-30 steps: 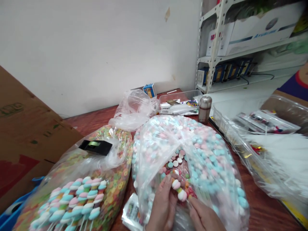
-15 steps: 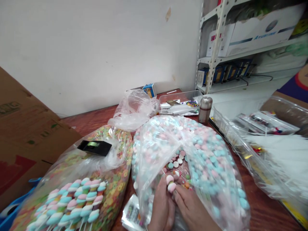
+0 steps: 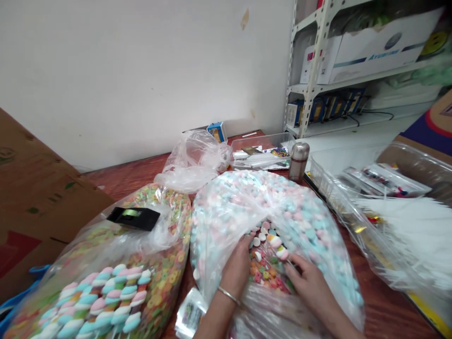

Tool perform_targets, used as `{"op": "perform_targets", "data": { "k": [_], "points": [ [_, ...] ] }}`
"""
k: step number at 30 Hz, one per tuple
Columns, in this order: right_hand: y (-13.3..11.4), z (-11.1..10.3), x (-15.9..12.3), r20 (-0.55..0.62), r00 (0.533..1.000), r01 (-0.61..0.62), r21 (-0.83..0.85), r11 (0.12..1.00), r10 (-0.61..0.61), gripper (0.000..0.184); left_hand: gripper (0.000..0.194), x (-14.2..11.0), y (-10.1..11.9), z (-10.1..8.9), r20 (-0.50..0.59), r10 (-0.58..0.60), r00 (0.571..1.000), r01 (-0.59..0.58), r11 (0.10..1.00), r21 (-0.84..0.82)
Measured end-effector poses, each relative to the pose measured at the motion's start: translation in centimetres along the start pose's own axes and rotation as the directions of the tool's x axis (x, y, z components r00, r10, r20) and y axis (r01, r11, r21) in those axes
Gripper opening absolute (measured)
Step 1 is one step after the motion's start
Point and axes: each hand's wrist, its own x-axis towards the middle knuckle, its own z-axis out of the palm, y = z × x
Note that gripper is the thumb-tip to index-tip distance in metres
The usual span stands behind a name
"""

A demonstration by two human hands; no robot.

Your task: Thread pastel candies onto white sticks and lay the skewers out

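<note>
Both my hands are in the mouth of a big clear bag (image 3: 318, 221) full of pink, blue and white marshmallow candies. My left hand (image 3: 237, 267), a thin bangle on its wrist, lies with fingers stretched along the left side of the opening. My right hand (image 3: 310, 282) rests on the right side with fingers spread. Its fingertips are beside a pink and white marshmallow piece (image 3: 281, 253). Between the hands lies a small pile of mixed coloured candies (image 3: 265, 273).
A second clear bag (image 3: 165, 263) of ring candies lies left, with twisted marshmallow sticks (image 3: 106, 301) and a black object (image 3: 133, 218) on it. A steel flask (image 3: 298, 161), a plastic tray (image 3: 263, 146), cardboard (image 3: 38, 197), packets in plastic (image 3: 388, 207) and a white rack (image 3: 310, 70) stand around.
My hands let the marshmallow piece go and pushed further up into the bag, spreading apart. The camera turned slightly right.
</note>
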Motion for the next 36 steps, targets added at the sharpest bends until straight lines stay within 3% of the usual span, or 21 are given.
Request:
{"op": "perform_targets", "data": {
  "k": [4,8,11,15,17,19,22,25,29,36],
  "points": [
    [-2.4,2.4,1.6,0.036,0.998,0.054,-0.02,0.998,-0.053,0.017,0.04,0.1,0.6,-0.2,0.032,-0.027,0.999,0.025,0.997,0.073],
    [-3.1,4.0,2.8,0.007,0.995,0.096,-0.027,0.995,-0.095,0.013,0.036,-0.8,0.6,-0.9,-0.043,-0.09,0.995,0.091,0.996,0.023],
    [-2.6,3.8,2.8,-0.024,0.996,0.092,0.017,0.996,-0.092,0.013,0.032,-1.5,0.1,-0.9,-0.079,-0.196,0.977,0.178,0.965,-0.193],
    [-2.5,3.1,1.8,-0.113,0.992,0.063,0.076,0.995,-0.054,0.013,0.034,-2.0,0.0,0.5,0.0,-0.417,0.909,0.351,0.764,-0.542],
    [-2.8,2.9,1.2,-0.15,0.986,0.092,0.104,0.99,-0.076,0.013,0.037,-2.2,0.5,1.2,-0.041,-0.457,0.889,0.343,0.72,-0.603],
    [-3.1,2.9,0.8,-0.166,0.979,0.141,0.143,0.98,-0.117,0.015,0.035,-2.3,1.2,1.8,-0.053,-0.407,0.912,0.291,0.732,-0.616],
    [-3.0,2.9,0.5,-0.127,0.99,0.113,0.391,0.913,-0.068,0.02,0.032,-2.5,1.7,2.0,-0.039,-0.326,0.944,0.234,0.75,-0.618],
    [-2.6,3.0,0.6,-0.066,0.998,0.035,0.606,0.794,0.006,0.028,0.029,-2.8,1.6,1.9,-0.118,-0.324,0.938,0.207,0.803,-0.558],
    [-2.2,3.2,0.8,-0.03,0.999,-0.003,0.695,0.719,0.034,0.031,0.025,-3.1,1.9,2.0,-0.161,-0.3,0.94,0.182,0.844,-0.505],
    [-2.7,3.1,0.7,0.002,0.998,-0.048,0.737,0.675,0.069,0.027,0.037,-3.2,2.9,2.0,0.01,-0.235,0.972,0.178,0.707,-0.685]
  ]
}}
